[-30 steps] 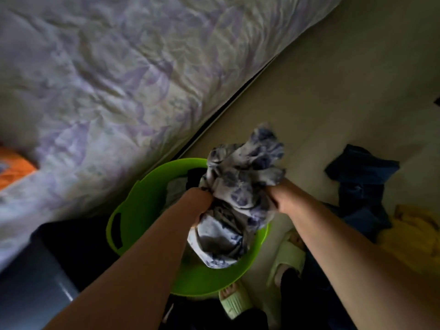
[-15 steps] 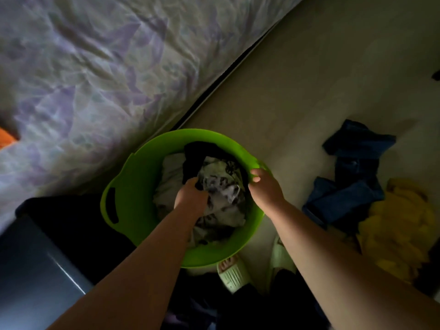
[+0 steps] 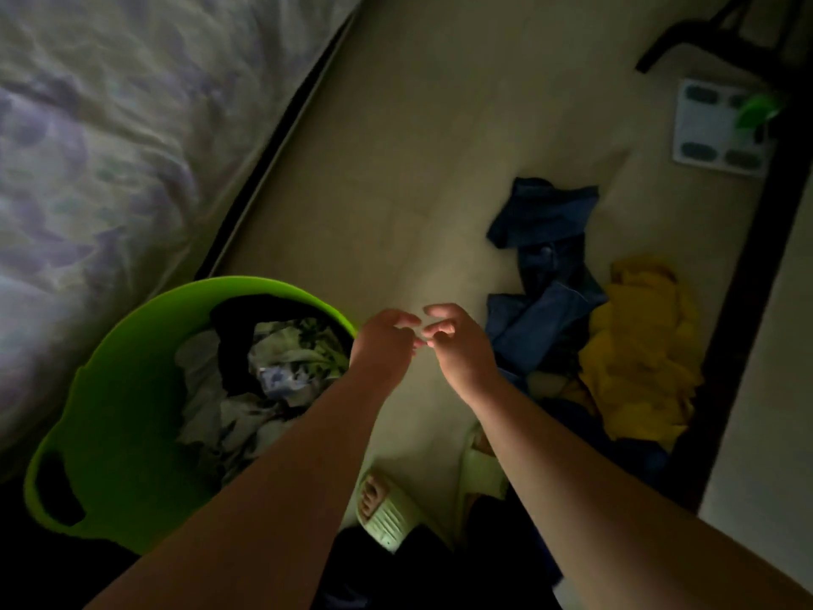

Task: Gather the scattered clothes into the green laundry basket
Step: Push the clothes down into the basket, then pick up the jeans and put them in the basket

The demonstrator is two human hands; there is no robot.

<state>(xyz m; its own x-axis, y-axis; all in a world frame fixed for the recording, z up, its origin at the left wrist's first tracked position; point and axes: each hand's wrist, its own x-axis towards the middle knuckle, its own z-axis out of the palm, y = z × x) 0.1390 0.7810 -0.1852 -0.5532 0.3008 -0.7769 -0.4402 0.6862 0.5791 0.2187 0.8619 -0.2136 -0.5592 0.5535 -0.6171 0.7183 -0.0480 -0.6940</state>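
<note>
The green laundry basket [image 3: 132, 372] stands on the floor at lower left beside the bed, with a blue-patterned white garment [image 3: 286, 367] and a black garment [image 3: 237, 328] inside. My left hand [image 3: 385, 341] and my right hand [image 3: 457, 345] hover side by side just right of the basket's rim, both empty with fingers loosely curled and apart. On the floor to the right lie blue jeans [image 3: 545, 275] and a yellow garment [image 3: 638, 354], a short way beyond my right hand.
A bed with a pale patterned cover [image 3: 132, 125] fills the upper left. A white bathroom scale [image 3: 721, 129] and dark chair legs [image 3: 712, 33] are at upper right. My feet in pale green slippers [image 3: 387, 508] stand below the hands. A dark strip [image 3: 748, 301] runs along the right.
The patterned garment, held above the basket a second ago, now lies inside it. Both hands let go and moved right, out of the basket toward the floor clothes.
</note>
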